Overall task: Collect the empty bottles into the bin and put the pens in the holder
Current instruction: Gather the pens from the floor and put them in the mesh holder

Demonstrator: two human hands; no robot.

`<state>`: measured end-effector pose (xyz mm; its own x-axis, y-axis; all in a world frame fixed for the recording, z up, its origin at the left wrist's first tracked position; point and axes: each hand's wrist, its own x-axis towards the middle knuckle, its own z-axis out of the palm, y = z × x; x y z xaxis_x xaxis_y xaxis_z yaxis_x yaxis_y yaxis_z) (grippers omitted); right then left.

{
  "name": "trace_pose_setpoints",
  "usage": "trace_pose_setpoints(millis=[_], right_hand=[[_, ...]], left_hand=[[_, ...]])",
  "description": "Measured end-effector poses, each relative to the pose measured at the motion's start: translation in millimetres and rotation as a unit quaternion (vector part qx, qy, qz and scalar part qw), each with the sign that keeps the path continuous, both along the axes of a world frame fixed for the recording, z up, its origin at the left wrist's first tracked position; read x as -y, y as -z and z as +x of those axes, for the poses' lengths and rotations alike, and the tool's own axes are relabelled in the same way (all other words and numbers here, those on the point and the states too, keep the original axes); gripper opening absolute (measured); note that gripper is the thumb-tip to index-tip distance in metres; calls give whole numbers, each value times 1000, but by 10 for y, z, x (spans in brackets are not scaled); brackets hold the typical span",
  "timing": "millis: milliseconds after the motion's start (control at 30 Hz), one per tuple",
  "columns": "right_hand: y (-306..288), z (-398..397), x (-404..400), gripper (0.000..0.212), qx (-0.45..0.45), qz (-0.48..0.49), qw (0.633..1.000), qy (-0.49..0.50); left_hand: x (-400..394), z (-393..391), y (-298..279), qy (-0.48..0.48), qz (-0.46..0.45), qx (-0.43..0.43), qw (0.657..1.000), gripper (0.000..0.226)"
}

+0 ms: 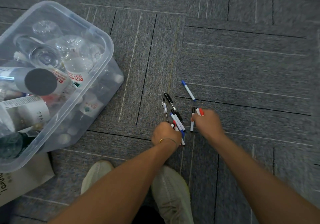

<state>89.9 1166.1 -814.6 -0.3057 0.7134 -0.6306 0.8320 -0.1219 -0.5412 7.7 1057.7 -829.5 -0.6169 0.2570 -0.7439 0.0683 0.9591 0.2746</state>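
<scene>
Grey carpet tiles [225, 50] everywhere, and the person is crouched over a little scatter of pens near the middle of the floor, just ahead of their pale sneakers [171, 194].

Bottle half looks pretty much done to me: the clear plastic bin [105, 54] sits toward the left edge, stuffed with empty bottles [76, 63], and I can't spot any loose ones on the carpet. So we're on the pen step now.

Left hand [165, 133] is curled tight around a bunch of pens [178, 123], a mix of blue, red and black caps sticking out past the knuckles. Right hand [207, 121] is blurry, but its fingers are closed on a couple of markers [198, 112], red and black tipped, with one white barrel hanging down beside it.

Loose on the carpet: a blue-capped marker [188, 90] lying a bit further out from the right hand, a black pen [169, 101] and a clear one [164, 108] just beyond the left hand.

Next move, I'd guess: sweep up those three stragglers, probably passing everything into one fist. No holder anywhere in view, so finding it comes after. Both hands are already pretty full, so dropping some is a real risk.
</scene>
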Motion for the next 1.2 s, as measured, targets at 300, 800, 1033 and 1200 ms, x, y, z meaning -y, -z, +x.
trace_pose_setpoints(millis=[300, 800, 1033, 1200], right_hand=[[88, 5, 313, 19, 127, 62, 979, -149], [-30, -25, 352, 28, 62, 51, 995, -56], [-43, 166, 75, 46, 55, 63, 996, -4], [66, 228, -56, 30, 60, 29, 998, 11]], left_hand=[[236, 44, 5, -82, 105, 5, 991, 31], [132, 19, -6, -159, 128, 38, 978, 19], [-267, 27, 6, -195, 86, 46, 976, 35], [-372, -6, 54, -173, 56, 28, 983, 28]])
